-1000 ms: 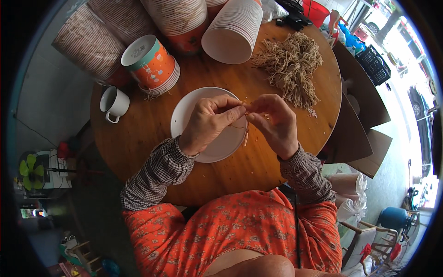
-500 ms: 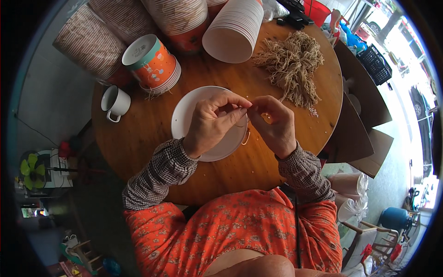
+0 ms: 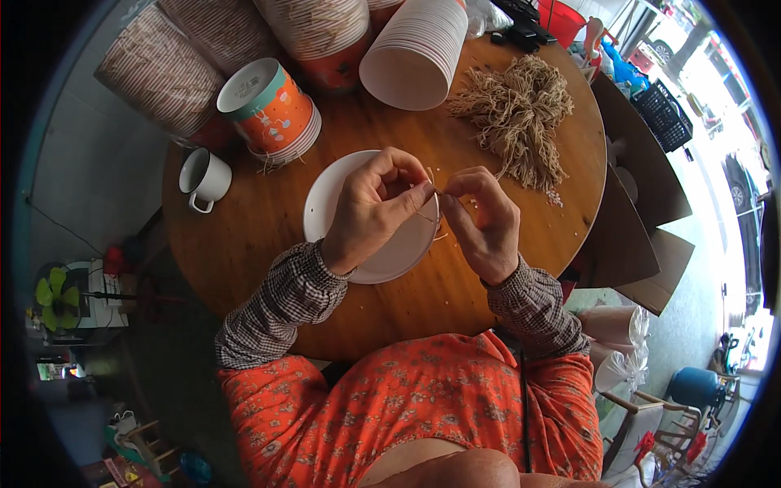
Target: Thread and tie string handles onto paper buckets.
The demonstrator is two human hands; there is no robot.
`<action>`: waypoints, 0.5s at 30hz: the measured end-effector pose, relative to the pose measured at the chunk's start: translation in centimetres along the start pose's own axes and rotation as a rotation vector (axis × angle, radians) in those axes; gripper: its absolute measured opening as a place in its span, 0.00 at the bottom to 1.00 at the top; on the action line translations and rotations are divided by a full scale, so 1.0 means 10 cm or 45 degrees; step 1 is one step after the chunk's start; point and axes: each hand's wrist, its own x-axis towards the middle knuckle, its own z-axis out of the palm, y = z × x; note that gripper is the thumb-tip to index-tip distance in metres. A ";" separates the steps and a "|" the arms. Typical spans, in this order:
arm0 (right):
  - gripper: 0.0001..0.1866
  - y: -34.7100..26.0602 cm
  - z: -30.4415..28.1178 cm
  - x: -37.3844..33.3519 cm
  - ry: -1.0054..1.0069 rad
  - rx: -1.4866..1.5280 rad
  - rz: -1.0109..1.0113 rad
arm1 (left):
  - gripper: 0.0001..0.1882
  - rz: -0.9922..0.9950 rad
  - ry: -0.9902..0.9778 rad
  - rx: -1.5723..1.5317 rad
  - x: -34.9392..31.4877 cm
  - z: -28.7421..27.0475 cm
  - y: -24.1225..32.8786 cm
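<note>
Over a white plate (image 3: 329, 211), both of my hands meet with pinched fingertips. My left hand (image 3: 376, 203) grips a thin tan string (image 3: 440, 193) between thumb and forefinger. Right beside it, my right hand (image 3: 482, 218) pinches the same string, with its other fingers curled. Loose ends of the string hang below the fingers; much of it is hidden by them. To the far right of the plate lies a bundle of tan strings (image 3: 521, 114), tangled and spread out on the round wooden table (image 3: 260, 252).
Stacks of paper cups (image 3: 159, 77) crowd the far left, with an orange patterned cup stack (image 3: 277, 114) in front. A tilted stack of white paper cups (image 3: 411, 61) lies at the far middle. A white mug (image 3: 205, 177) stands left. Open cardboard boxes (image 3: 618, 228) flank the table's right edge.
My fingers have shifted slightly on the string, and the right hand's fingertips have dropped a little nearer me. More of the string shows between the hands. The view has moved slightly.
</note>
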 end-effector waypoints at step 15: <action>0.06 0.01 0.03 0.04 0.028 -0.042 -0.026 | 0.04 0.121 -0.081 0.402 0.03 -0.09 0.01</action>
